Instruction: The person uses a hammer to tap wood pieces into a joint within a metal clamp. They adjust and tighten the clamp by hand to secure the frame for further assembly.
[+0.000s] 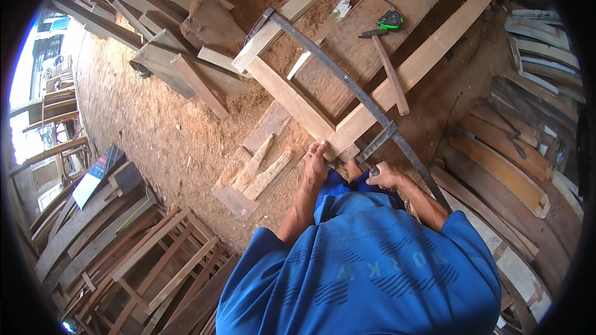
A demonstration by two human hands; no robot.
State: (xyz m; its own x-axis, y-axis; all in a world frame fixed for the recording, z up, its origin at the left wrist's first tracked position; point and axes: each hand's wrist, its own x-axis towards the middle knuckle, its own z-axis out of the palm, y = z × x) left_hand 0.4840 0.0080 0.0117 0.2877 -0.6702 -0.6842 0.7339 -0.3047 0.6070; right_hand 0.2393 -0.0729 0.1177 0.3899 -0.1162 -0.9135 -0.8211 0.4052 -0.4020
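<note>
A pale wooden frame (pixel 417 72) lies in front of me, its near corner close to my body. Across it runs a long dark metal bar clamp (pixel 332 65), one jaw at the frame's far left side and the sliding jaw by the near corner. My left hand (pixel 315 160) is closed with its fingertips on the end of the frame at that corner. My right hand (pixel 389 177) is wrapped round the dark handle of the clamp. A hammer (pixel 390 74) with a wooden handle rests across the frame's right rail, its head beside a green tape measure (pixel 391 21).
Under the frame is a broad wooden board (pixel 413 0). Wood offcuts (pixel 261 164) lie left of my left hand, with sawdust (pixel 180 155) over the floor. Stacked timber (pixel 496 161) stands at the right, slatted wooden frames (pixel 164 267) at lower left, and planks (pixel 186 56) at upper left.
</note>
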